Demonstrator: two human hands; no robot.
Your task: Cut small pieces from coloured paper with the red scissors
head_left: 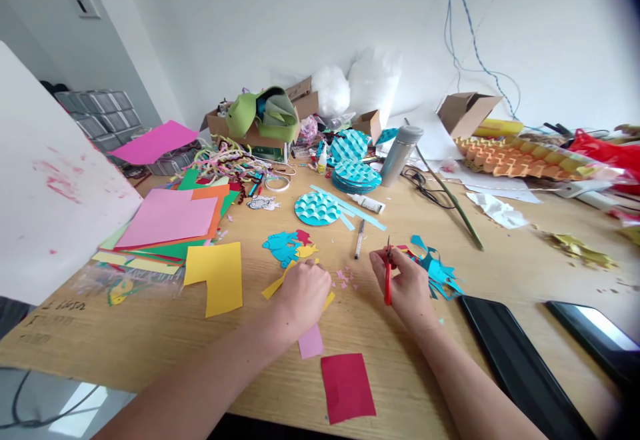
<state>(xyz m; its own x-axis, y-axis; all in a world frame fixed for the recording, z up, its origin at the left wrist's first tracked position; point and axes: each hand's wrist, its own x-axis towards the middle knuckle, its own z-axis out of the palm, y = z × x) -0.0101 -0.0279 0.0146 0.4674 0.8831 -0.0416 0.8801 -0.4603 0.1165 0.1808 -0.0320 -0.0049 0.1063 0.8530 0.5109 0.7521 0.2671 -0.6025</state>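
Note:
My right hand [407, 287] is closed around red-handled scissors [388, 283], their blades pointing away from me. Beside it lie blue paper offcuts [440, 273]. My left hand [305, 297] is curled down on the table over yellow paper strips [273, 288]; its fingertips are hidden, so what it grips does not show. From under that hand pokes a pink paper piece [311, 342]. Just beyond are blue paper fish [283, 247], a small yellow fish [307, 251] and a red one [303, 237]. Tiny pink scraps [345, 277] lie between the hands.
Nearest me is a red paper square [349, 387]. Yellow paper [225, 280] and stacked coloured sheets [165, 220] lie left. A pen [359, 239], a glue bottle [367, 203] and a blue textured disc [317, 208] stand ahead. Two dark devices, one a black slab [515, 360], lie right.

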